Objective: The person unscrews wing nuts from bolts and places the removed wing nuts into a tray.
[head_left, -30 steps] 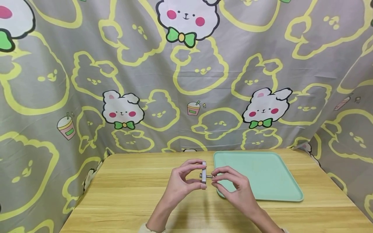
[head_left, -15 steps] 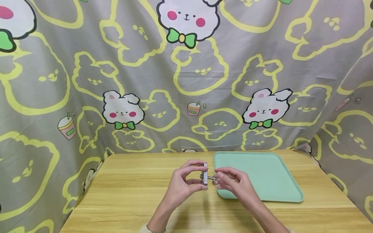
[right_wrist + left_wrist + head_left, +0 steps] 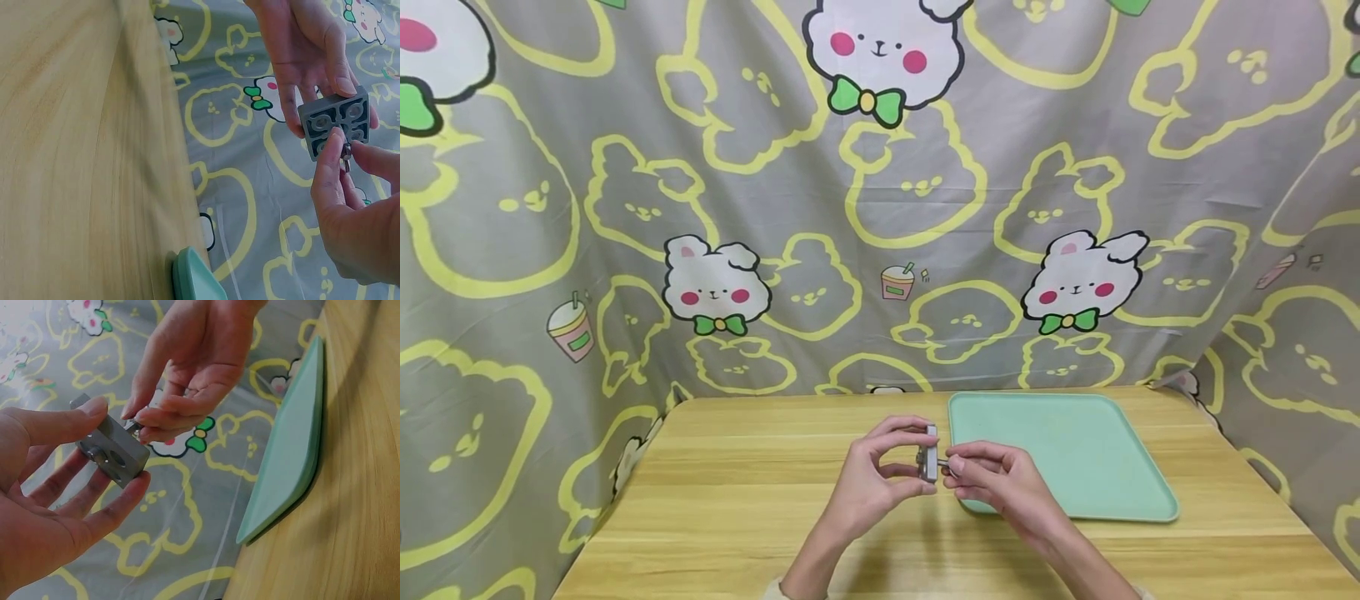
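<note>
Above the table, my left hand [image 3: 867, 477] grips a grey square block [image 3: 932, 454] by its edges, thumb on one side and fingers on the other. In the right wrist view, the face of the block [image 3: 337, 119] has round recesses. A metal bolt [image 3: 347, 152] stands out from that face, and a round knob-like end [image 3: 95, 454] shows on the opposite face in the left wrist view. My right hand [image 3: 1011, 482] pinches the bolt close to the block with thumb and fingers; its fingertips partly hide the metal end, whose exact shape I cannot tell.
A mint green tray [image 3: 1075, 454] lies on the wooden table [image 3: 752, 467] at the right, its near left corner behind my right hand. Patterned grey curtains [image 3: 865, 200] hang behind the table and at both sides.
My right fingers have gone from spread around the bolt to a closer pinch, nearer the block. Less of the shaft shows between block and fingers. Both hands have shifted slightly down in the head view.
</note>
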`<action>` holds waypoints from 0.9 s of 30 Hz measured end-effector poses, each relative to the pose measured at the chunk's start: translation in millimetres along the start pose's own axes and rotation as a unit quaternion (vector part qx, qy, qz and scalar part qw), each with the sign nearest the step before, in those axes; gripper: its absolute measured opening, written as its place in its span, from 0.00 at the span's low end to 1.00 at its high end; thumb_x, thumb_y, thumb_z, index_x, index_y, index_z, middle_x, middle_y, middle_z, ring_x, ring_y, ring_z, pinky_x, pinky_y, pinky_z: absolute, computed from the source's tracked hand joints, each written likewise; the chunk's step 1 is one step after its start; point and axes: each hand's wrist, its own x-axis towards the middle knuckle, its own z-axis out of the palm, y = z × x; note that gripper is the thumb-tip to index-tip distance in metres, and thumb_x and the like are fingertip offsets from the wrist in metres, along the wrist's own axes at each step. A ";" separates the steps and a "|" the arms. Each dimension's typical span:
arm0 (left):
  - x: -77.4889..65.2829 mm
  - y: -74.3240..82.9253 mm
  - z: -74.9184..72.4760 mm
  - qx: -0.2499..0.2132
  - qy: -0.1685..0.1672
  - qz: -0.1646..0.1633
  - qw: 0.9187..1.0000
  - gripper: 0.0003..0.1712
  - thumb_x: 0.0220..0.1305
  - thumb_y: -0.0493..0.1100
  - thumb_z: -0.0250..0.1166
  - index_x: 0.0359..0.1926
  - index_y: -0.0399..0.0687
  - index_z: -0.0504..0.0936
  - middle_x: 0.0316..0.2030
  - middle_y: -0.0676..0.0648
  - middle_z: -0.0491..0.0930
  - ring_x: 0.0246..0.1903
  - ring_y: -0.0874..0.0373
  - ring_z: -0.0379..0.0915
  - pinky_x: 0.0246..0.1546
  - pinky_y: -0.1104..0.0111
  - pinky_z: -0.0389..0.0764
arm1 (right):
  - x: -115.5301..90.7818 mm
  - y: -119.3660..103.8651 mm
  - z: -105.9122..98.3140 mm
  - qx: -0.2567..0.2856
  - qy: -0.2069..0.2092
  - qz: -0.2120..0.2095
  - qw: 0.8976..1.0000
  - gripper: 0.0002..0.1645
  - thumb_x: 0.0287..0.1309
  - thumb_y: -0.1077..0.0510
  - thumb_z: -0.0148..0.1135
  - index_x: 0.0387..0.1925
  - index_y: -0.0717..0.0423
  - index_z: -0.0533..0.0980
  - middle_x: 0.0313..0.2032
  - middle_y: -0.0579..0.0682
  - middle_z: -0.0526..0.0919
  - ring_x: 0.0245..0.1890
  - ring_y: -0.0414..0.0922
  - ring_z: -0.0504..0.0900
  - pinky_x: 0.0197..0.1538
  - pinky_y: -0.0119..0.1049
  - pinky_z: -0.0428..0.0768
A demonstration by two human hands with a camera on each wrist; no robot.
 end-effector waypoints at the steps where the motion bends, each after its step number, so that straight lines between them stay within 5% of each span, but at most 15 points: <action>1: 0.0 -0.1 -0.3 0.001 0.001 -0.001 1.000 0.26 0.50 0.26 0.78 0.53 0.42 0.87 0.61 0.46 0.76 0.58 0.49 0.76 0.49 0.54 0.89 | 0.3 0.1 0.4 -0.002 0.002 0.000 1.000 0.24 0.68 0.59 0.67 0.56 0.75 0.75 0.47 0.65 0.86 0.43 0.50 0.89 0.50 0.41 0.89; 12: 0.4 -4.0 -1.9 -0.009 -0.001 -0.003 1.000 0.27 0.50 0.25 0.78 0.53 0.42 0.87 0.61 0.44 0.76 0.57 0.48 0.77 0.47 0.54 0.90 | -1.3 7.6 1.5 -0.075 0.014 -0.089 0.993 0.15 0.66 0.63 0.68 0.48 0.70 0.77 0.43 0.62 0.85 0.41 0.53 0.89 0.44 0.50 0.91; 17: 1.2 -5.9 -1.7 -0.031 -0.006 0.003 0.999 0.27 0.51 0.25 0.77 0.54 0.39 0.86 0.61 0.40 0.75 0.58 0.47 0.76 0.48 0.53 0.89 | -2.7 10.6 1.8 -0.129 0.009 -0.185 0.974 0.10 0.65 0.65 0.69 0.45 0.67 0.79 0.42 0.62 0.84 0.40 0.48 0.88 0.38 0.47 0.91; 20: 1.1 -6.5 -1.6 -0.043 -0.013 0.007 0.999 0.27 0.52 0.26 0.77 0.55 0.37 0.85 0.61 0.38 0.74 0.59 0.46 0.75 0.49 0.53 0.89 | -3.2 12.2 2.5 -0.180 0.012 -0.263 0.948 0.08 0.62 0.69 0.69 0.43 0.61 0.81 0.42 0.59 0.84 0.39 0.46 0.87 0.38 0.42 0.91; 22: 1.1 -6.2 -1.5 -0.050 -0.016 0.006 0.999 0.27 0.53 0.27 0.77 0.56 0.36 0.84 0.62 0.37 0.74 0.59 0.45 0.75 0.50 0.52 0.88 | -2.7 13.4 2.3 -0.216 0.013 -0.325 0.921 0.12 0.59 0.74 0.69 0.42 0.57 0.82 0.42 0.56 0.85 0.40 0.45 0.87 0.37 0.38 0.91; 27: 1.1 -4.4 -1.5 -0.068 -0.013 -0.006 0.998 0.26 0.53 0.27 0.78 0.55 0.35 0.84 0.62 0.37 0.74 0.59 0.46 0.75 0.50 0.51 0.88 | 2.2 13.4 0.3 -0.301 0.013 -0.491 0.817 0.20 0.51 0.79 0.71 0.38 0.52 0.83 0.41 0.53 0.86 0.40 0.46 0.85 0.37 0.27 0.86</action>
